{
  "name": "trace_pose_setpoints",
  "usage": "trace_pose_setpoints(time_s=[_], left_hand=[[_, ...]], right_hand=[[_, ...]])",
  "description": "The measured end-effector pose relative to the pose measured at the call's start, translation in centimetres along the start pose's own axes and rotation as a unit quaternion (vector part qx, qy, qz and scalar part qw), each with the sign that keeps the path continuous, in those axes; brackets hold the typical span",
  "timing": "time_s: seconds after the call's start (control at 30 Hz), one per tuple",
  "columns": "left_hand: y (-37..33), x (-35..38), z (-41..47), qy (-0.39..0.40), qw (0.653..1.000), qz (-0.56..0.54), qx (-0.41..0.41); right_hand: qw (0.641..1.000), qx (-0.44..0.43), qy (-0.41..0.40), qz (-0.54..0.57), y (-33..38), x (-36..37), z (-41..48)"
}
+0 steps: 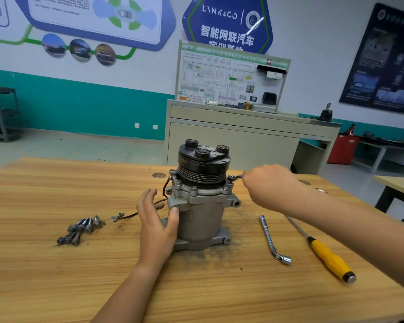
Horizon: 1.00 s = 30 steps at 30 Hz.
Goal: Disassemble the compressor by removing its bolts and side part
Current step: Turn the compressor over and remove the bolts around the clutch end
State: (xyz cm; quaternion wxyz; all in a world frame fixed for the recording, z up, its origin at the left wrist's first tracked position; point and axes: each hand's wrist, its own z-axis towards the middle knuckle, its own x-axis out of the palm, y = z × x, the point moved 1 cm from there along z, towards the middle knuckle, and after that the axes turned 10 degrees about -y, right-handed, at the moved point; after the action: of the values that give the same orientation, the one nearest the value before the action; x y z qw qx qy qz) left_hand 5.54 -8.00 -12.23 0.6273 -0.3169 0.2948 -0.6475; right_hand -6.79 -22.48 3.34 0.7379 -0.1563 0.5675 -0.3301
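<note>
Right hand (pixel 268 183) clenched round a wrench (pixel 238 176) seated on a bolt (pixel 230 178) just left of it, left hand (pixel 158 220) released, thumb bracing the upright compressor (pixel 201 217) between them on the desk (pixel 56 276); risk: body twists, wrench slips off.

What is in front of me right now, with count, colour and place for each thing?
compressor: one, grey with black pulley, upright mid-table
loose bolts: pile, count unclear, dark metal, left of compressor
wire: one, black, trailing left from compressor
socket wrench: one, silver, lying right of compressor
screwdriver: one, yellow handle, farther right
small wrench: one, silver, at upper right bolt
table: one, wood-grain, under everything
cabinet: one, beige, behind table
left hand: one, against compressor's left side
right hand: one, gripping small wrench
</note>
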Motion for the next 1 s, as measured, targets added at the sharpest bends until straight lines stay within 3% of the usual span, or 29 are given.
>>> trace_pose_setpoints(time_s=[0.33, 0.6, 0.67, 0.8, 0.87, 1.0], left_hand=[[-0.1, 0.1, 0.0, 0.002, 1.0, 0.006, 0.0], [-0.2, 0.2, 0.1, 0.001, 1.0, 0.015, 0.007], [-0.2, 0.1, 0.1, 0.001, 1.0, 0.018, 0.007], [-0.2, 0.1, 0.0, -0.001, 1.0, 0.021, 0.004], [-0.2, 0.2, 0.0, 0.002, 1.0, 0.02, 0.002], [-0.4, 0.2, -0.2, 0.006, 1.0, 0.011, -0.003]], right_hand=[[0.999, 0.028, 0.028, -0.022, -1.2, 2.2, 2.3], [0.988, 0.019, -0.128, 0.087, -0.7, 5.6, 5.3], [0.98, 0.058, -0.142, 0.127, -1.1, 5.8, 5.2], [0.919, 0.195, -0.211, 0.269, -3.0, 5.2, 3.4], [0.928, 0.21, -0.206, 0.228, -3.1, 4.6, 1.8], [0.973, 0.169, -0.102, 0.122, -1.4, 3.7, -1.3]])
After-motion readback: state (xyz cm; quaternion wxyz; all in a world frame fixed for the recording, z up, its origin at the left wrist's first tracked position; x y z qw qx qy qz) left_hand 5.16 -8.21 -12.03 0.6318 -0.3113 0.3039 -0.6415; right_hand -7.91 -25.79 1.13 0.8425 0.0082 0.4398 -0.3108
